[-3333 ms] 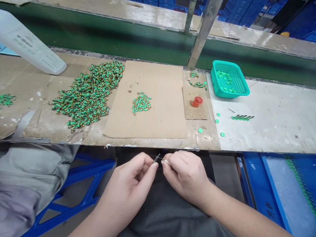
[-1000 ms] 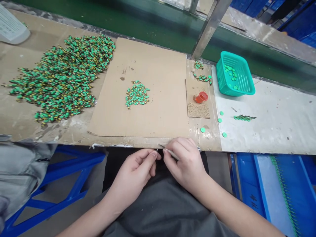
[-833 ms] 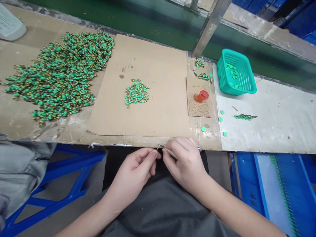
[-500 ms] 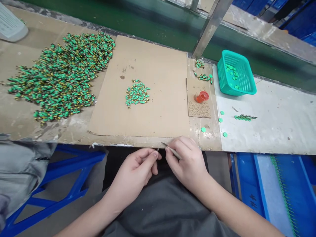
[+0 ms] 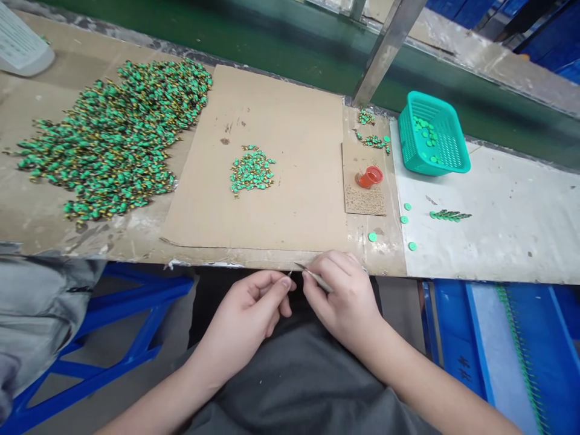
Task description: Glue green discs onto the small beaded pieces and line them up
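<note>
At the table's front edge, my left hand pinches something very small between thumb and forefinger; only a speck of it shows past the fingertips. My right hand grips a slim pen-like tool with a dark pointed tip. That tip points left, over the table edge, just above and to the right of the left fingertips. Beyond the hands, a small heap of green, yellow and black pieces lies on a cardboard sheet. A far larger pile of similar pieces spreads out on the left.
On the right, a red cup tilts on a small cardboard piece. Green discs lie around it, and more sit in a teal basket. A row of pieces rests on the white surface. A metal post rises behind.
The pointed tool's tip has shifted very slightly left. Both hands keep nearly the same place and grip, and the things on the table look unchanged.
</note>
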`<state>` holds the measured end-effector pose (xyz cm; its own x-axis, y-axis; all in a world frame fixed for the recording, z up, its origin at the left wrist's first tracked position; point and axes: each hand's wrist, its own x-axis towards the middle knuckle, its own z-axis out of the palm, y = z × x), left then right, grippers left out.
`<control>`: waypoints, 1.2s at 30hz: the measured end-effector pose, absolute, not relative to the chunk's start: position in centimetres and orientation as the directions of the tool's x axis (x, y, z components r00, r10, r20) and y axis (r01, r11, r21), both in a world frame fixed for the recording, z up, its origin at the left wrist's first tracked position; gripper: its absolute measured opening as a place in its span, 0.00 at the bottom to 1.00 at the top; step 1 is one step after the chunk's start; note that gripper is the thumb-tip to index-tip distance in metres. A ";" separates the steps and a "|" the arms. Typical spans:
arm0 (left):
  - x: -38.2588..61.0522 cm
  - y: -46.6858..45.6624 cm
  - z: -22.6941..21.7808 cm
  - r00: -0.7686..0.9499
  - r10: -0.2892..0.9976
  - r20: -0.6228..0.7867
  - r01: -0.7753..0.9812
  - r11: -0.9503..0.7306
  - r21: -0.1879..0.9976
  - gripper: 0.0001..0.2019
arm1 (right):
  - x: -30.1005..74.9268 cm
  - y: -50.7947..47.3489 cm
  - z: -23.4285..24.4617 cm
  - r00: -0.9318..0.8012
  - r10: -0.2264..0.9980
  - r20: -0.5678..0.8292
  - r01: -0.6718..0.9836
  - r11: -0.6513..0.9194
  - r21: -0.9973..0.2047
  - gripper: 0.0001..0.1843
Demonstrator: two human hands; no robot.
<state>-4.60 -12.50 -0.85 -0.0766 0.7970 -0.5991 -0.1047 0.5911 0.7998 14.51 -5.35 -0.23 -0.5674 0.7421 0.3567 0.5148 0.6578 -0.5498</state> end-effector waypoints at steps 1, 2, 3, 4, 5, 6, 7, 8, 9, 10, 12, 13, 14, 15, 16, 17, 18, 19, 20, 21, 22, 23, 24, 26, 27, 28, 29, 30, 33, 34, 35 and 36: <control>-4.6 -12.5 -0.8 -0.079 0.797 -0.599 -0.103 0.591 0.800 0.31 | 14.5 -5.4 -0.3 -0.563 0.745 0.357 0.513 0.654 -0.556 0.13; -4.6 -12.5 -0.8 -0.079 0.798 -0.598 -0.102 0.590 0.801 0.31 | 14.6 -5.4 -0.3 -0.566 0.746 0.351 0.510 0.651 -0.562 0.13; -4.5 -12.5 -0.8 -0.078 0.799 -0.596 -0.100 0.588 0.803 0.30 | 14.6 -5.4 -0.3 -0.575 0.743 0.343 0.505 0.652 -0.566 0.13; -4.5 -12.5 -0.7 -0.078 0.802 -0.592 -0.098 0.585 0.805 0.30 | 14.6 -5.4 -0.3 -0.583 0.740 0.335 0.503 0.653 -0.567 0.13; -4.4 -12.5 -0.6 -0.077 0.805 -0.588 -0.098 0.580 0.808 0.30 | 14.6 -5.4 -0.3 -0.585 0.740 0.332 0.505 0.653 -0.565 0.13; -4.4 -12.5 -0.6 -0.076 0.808 -0.584 -0.097 0.577 0.811 0.30 | 14.7 -5.4 -0.2 -0.580 0.742 0.335 0.510 0.652 -0.561 0.13; -4.4 -12.5 -0.5 -0.075 0.811 -0.581 -0.097 0.574 0.813 0.29 | 14.7 -5.4 -0.2 -0.572 0.746 0.343 0.512 0.650 -0.561 0.13; -4.3 -12.4 -0.4 -0.074 0.812 -0.578 -0.097 0.571 0.815 0.29 | 14.7 -5.3 -0.2 -0.566 0.747 0.349 0.509 0.649 -0.565 0.13; -4.3 -12.4 -0.4 -0.074 0.813 -0.577 -0.098 0.570 0.816 0.29 | 14.7 -5.3 -0.2 -0.565 0.745 0.354 0.502 0.651 -0.569 0.13; -4.3 -12.4 -0.4 -0.075 0.814 -0.576 -0.098 0.569 0.817 0.29 | 14.7 -5.3 -0.2 -0.572 0.742 0.351 0.496 0.653 -0.572 0.14; -4.3 -12.4 -0.4 -0.077 0.815 -0.575 -0.099 0.567 0.818 0.28 | 14.8 -5.3 -0.2 -0.588 0.733 0.342 0.488 0.659 -0.573 0.14; -4.3 -12.4 -0.4 -0.078 0.815 -0.575 -0.099 0.567 0.817 0.28 | 14.8 -5.2 -0.3 -0.586 0.734 0.342 0.491 0.658 -0.571 0.13; -4.3 -12.4 -0.4 -0.077 0.814 -0.576 -0.099 0.568 0.817 0.28 | 14.8 -5.2 -0.3 -0.578 0.739 0.345 0.497 0.654 -0.570 0.13; -4.3 -12.4 -0.4 -0.077 0.813 -0.577 -0.099 0.570 0.816 0.29 | 14.9 -5.2 -0.3 -0.569 0.744 0.350 0.497 0.650 -0.575 0.13; -4.3 -12.4 -0.4 -0.076 0.812 -0.579 -0.098 0.572 0.815 0.29 | 14.9 -5.2 -0.3 -0.566 0.745 0.354 0.491 0.649 -0.581 0.13; -4.3 -12.4 -0.5 -0.076 0.811 -0.580 -0.098 0.573 0.814 0.29 | 14.9 -5.2 -0.3 -0.569 0.742 0.355 0.483 0.651 -0.586 0.13; -4.3 -12.5 -0.5 -0.077 0.810 -0.581 -0.097 0.574 0.813 0.30 | 15.0 -5.2 -0.3 -0.578 0.736 0.352 0.475 0.655 -0.588 0.13; -4.2 -12.5 -0.5 -0.079 0.810 -0.582 -0.097 0.574 0.813 0.30 | 15.0 -5.2 -0.3 -0.587 0.731 0.349 0.472 0.659 -0.586 0.13; -4.2 -12.5 -0.5 -0.081 0.809 -0.582 -0.096 0.575 0.813 0.30 | 15.0 -5.2 -0.3 -0.591 0.729 0.346 0.474 0.661 -0.582 0.13; -4.2 -12.5 -0.5 -0.082 0.809 -0.582 -0.096 0.575 0.813 0.30 | 15.0 -5.2 -0.3 -0.586 0.731 0.348 0.480 0.660 -0.578 0.13; -4.2 -12.5 -0.5 -0.082 0.809 -0.582 -0.095 0.575 0.813 0.29 | 15.0 -5.2 -0.3 -0.579 0.737 0.348 0.484 0.655 -0.581 0.13; -4.2 -12.5 -0.5 -0.083 0.808 -0.583 -0.095 0.576 0.812 0.29 | 15.0 -5.2 -0.3 -0.577 0.740 0.346 0.482 0.651 -0.587 0.13; -4.2 -12.5 -0.5 -0.083 0.808 -0.583 -0.096 0.576 0.812 0.29 | 14.9 -5.3 -0.3 -0.582 0.738 0.342 0.477 0.650 -0.591 0.13; -4.1 -12.6 -0.5 -0.085 0.808 -0.583 -0.096 0.575 0.812 0.29 | 14.9 -5.3 -0.4 -0.598 0.727 0.336 0.466 0.657 -0.593 0.14; -4.1 -12.6 -0.5 -0.087 0.808 -0.583 -0.097 0.575 0.812 0.28 | 14.9 -5.4 -0.4 -0.599 0.727 0.337 0.468 0.659 -0.589 0.14; -4.1 -12.6 -0.5 -0.088 0.807 -0.583 -0.097 0.576 0.812 0.28 | 14.9 -5.4 -0.4 -0.589 0.732 0.342 0.477 0.657 -0.583 0.13; -4.1 -12.6 -0.5 -0.090 0.807 -0.584 -0.098 0.577 0.811 0.28 | 15.0 -5.4 -0.4 -0.575 0.739 0.350 0.484 0.653 -0.583 0.13; -4.1 -12.5 -0.4 -0.090 0.806 -0.586 -0.098 0.578 0.810 0.28 | 15.0 -5.3 -0.4 -0.567 0.745 0.351 0.485 0.647 -0.589 0.13; -4.1 -12.5 -0.3 -0.091 0.804 -0.587 -0.099 0.580 0.809 0.28 | 15.1 -5.2 -0.3 -0.592 0.731 0.339 0.460 0.652 -0.603 0.13; -4.1 -12.5 -0.2 -0.091 0.804 -0.587 -0.098 0.580 0.809 0.28 | 15.1 -5.2 -0.3 -0.599 0.727 0.336 0.458 0.655 -0.601 0.14; -4.1 -12.4 -0.2 -0.090 0.804 -0.587 -0.098 0.580 0.809 0.28 | 15.1 -5.2 -0.3 -0.598 0.728 0.336 0.464 0.656 -0.596 0.13; -4.1 -12.4 -0.2 -0.090 0.804 -0.588 -0.098 0.580 0.809 0.28 | 15.2 -5.1 -0.3 -0.588 0.734 0.340 0.472 0.652 -0.593 0.13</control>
<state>-4.10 -12.43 -0.17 -0.0896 0.8040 -0.5878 -0.0983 0.5802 0.8085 15.15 -5.14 -0.28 -0.5877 0.7344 0.3395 0.4724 0.6522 -0.5928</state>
